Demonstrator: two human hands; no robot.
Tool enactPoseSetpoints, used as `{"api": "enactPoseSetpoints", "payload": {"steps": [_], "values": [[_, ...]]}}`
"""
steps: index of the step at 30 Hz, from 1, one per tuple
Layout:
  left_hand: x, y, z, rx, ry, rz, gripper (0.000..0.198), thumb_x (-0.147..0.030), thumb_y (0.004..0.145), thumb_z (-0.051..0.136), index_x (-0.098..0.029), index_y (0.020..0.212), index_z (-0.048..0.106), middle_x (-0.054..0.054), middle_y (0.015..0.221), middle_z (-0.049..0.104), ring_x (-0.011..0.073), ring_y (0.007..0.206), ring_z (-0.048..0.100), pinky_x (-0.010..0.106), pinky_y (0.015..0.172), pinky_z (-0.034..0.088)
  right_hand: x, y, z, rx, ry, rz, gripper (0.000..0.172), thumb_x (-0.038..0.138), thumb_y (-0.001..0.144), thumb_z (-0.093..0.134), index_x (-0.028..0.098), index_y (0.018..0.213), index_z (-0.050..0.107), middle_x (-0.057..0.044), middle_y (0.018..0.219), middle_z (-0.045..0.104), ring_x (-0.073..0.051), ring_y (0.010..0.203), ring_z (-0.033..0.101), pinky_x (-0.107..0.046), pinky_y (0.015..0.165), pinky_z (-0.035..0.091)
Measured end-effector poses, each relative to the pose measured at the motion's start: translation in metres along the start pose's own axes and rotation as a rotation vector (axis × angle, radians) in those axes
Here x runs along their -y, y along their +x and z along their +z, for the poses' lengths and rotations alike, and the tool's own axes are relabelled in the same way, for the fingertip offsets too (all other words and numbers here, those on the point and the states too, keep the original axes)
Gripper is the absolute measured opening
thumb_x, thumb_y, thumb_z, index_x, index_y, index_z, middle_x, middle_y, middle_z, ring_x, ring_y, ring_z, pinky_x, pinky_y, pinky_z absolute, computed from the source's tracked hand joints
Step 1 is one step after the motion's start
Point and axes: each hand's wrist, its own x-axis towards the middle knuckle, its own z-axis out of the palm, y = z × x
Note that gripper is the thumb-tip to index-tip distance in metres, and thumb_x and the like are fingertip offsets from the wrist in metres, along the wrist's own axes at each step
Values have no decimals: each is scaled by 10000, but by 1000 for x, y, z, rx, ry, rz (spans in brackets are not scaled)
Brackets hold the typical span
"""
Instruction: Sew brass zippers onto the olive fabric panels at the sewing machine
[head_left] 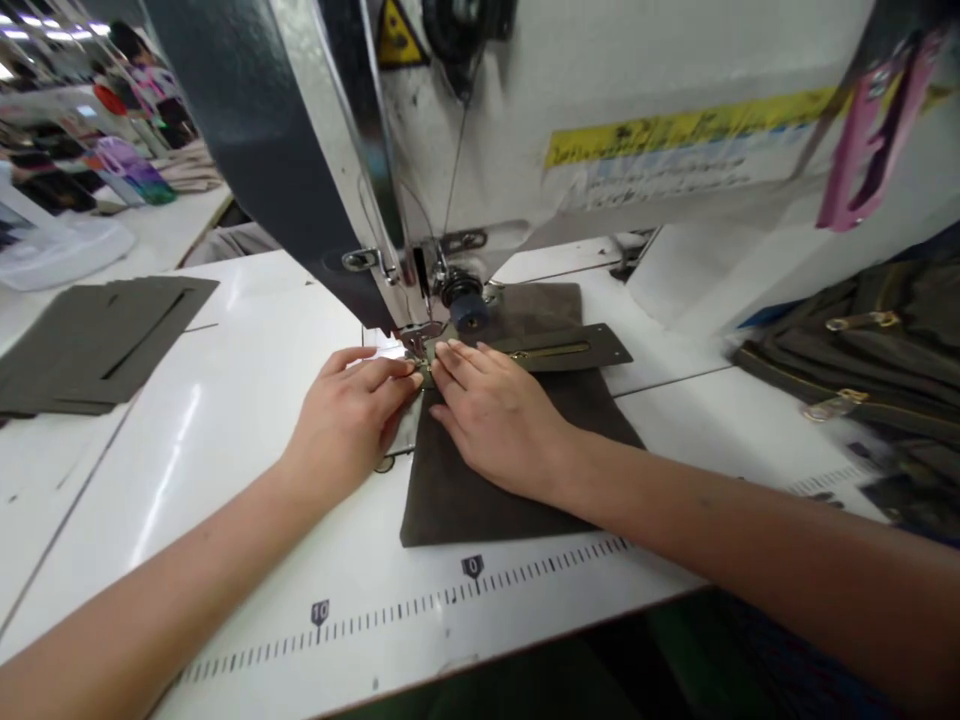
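A dark olive fabric panel lies on the white table under the head of a sewing machine. Across it runs a narrow strip with a gold zipper, reaching out to the right of my fingers. My right hand rests flat on the panel and strip, fingers stretched toward the presser foot. Left of the needle, my left hand is closed, thumb and fingertips together at the strip's left end. A small gold-coloured bit shows by those fingertips; what they pinch is mostly hidden.
Stacked olive panels lie at the left. Dark zippered pieces are heaped at the right. Pink thread snips hang on the machine arm. A printed ruler scale runs along the table's front edge. People work in the background.
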Motion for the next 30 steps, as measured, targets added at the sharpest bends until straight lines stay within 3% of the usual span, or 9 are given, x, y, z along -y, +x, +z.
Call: {"api": "enactPoseSetpoints", "payload": {"steps": [11, 18, 30], "values": [[3, 5, 6, -22, -14, -58, 189, -108, 824, 446, -123, 840, 634, 75, 896, 667, 198, 828, 604, 350, 794, 463, -8, 9, 2, -42, 17, -35, 353, 198, 867, 443, 19, 1164, 512, -178, 1214, 519, -273, 1179, 419, -415, 972, 355], [4, 3, 8, -68, -15, -77, 142, -92, 814, 474, -132, 800, 610, 67, 870, 664, 195, 807, 608, 339, 785, 469, -11, 16, 3, -77, 63, -7, 209, 106, 864, 434, 96, 999, 593, -109, 1056, 610, -206, 984, 551, -326, 852, 429], [5, 4, 9, -28, 35, -82, 163, -39, 785, 443, -129, 790, 578, 85, 827, 645, 197, 781, 618, 359, 781, 482, -9, 22, 1, -97, 14, 29, 213, 74, 847, 435, 147, 940, 612, -72, 964, 644, -180, 850, 597, -286, 774, 441]]}}
